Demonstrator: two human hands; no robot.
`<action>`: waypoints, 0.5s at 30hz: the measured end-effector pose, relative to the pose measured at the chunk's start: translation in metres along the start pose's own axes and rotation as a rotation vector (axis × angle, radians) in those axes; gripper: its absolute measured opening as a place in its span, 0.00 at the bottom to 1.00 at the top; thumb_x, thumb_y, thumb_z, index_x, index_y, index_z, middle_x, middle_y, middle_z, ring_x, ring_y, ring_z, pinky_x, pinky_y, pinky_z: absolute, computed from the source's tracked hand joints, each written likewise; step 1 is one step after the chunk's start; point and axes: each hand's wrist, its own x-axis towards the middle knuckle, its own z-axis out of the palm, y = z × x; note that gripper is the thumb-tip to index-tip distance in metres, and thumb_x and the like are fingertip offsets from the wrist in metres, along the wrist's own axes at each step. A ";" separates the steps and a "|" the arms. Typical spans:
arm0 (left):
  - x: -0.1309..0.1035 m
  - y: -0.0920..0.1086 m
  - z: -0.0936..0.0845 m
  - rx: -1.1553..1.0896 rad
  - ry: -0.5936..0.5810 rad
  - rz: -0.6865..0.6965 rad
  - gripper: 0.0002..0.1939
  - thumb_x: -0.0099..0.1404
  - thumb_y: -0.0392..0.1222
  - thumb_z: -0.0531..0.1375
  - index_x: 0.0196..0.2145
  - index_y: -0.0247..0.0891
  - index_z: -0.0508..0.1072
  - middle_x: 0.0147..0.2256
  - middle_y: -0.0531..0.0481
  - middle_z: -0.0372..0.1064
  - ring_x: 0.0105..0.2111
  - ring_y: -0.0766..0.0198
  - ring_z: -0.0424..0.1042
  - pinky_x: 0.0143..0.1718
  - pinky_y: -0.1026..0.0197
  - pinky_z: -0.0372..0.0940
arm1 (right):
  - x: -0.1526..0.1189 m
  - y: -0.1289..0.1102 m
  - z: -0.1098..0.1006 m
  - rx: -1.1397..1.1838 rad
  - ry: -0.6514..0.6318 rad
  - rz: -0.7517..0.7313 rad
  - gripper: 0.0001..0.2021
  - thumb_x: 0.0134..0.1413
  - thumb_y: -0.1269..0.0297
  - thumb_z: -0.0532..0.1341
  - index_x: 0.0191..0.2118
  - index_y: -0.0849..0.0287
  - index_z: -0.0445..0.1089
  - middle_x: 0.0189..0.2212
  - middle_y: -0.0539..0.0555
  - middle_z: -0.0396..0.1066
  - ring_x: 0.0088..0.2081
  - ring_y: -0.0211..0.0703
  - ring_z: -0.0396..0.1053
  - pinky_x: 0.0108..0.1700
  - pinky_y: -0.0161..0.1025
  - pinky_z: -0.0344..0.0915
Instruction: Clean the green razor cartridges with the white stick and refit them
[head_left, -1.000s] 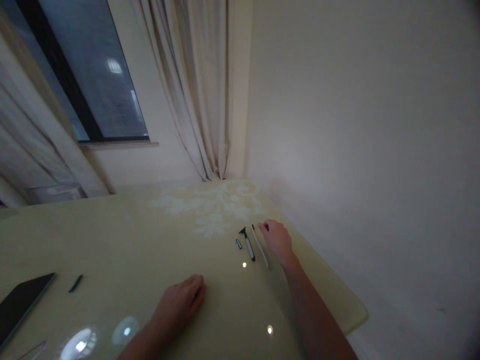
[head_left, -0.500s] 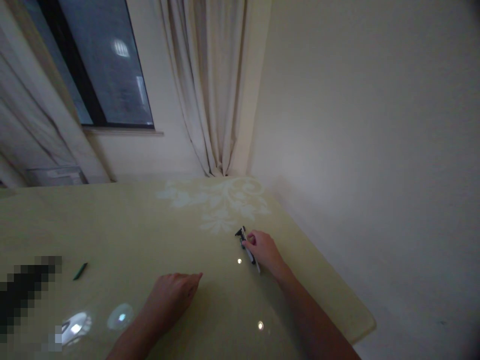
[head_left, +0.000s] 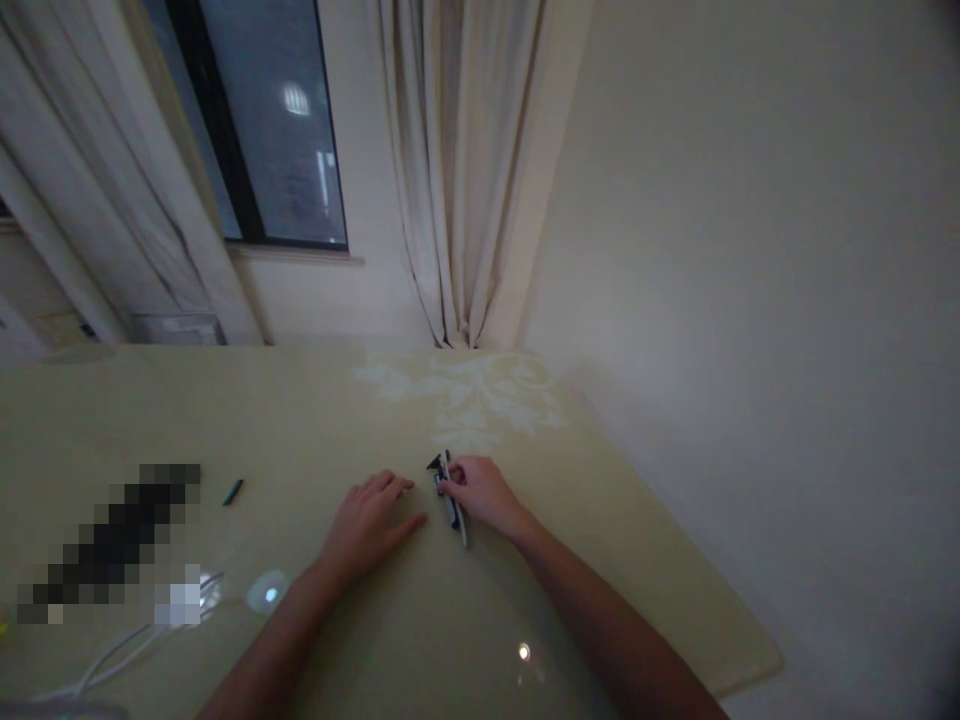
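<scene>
My right hand (head_left: pixel 487 492) pinches a slim grey-and-white tool (head_left: pixel 454 518) between thumb and fingers. Its far end carries a black, jaw-like head, and a thin pale strip runs down toward me. The fingers cover part of the tool, and its exact kind is unclear. It is low over the table or touching it; I cannot tell which. My left hand (head_left: pixel 371 520) is just left of the tool, empty, palm down, with thumb and fingers apart. Both hands are over the pale yellow-green glossy table (head_left: pixel 405 630).
A small dark green stick-like piece (head_left: pixel 233 492) lies on the table at left. Beside it is a blurred-out dark shape (head_left: pixel 112 545), with white cables (head_left: pixel 112 650) nearer me. A wall (head_left: pixel 712 330) borders the table's right side; curtains (head_left: pixel 480 180) and a window (head_left: pixel 277 130) stand behind.
The view has turned left. My left hand has gone from curled fingers to spread ones and come closer to the tool. My right hand still holds the tool.
</scene>
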 end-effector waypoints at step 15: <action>0.010 -0.039 -0.014 -0.112 -0.024 -0.105 0.20 0.63 0.46 0.68 0.53 0.43 0.81 0.44 0.46 0.77 0.41 0.54 0.77 0.44 0.57 0.67 | 0.036 -0.024 0.041 0.282 -0.175 -0.089 0.06 0.59 0.69 0.71 0.43 0.57 0.82 0.30 0.49 0.80 0.31 0.40 0.77 0.33 0.32 0.66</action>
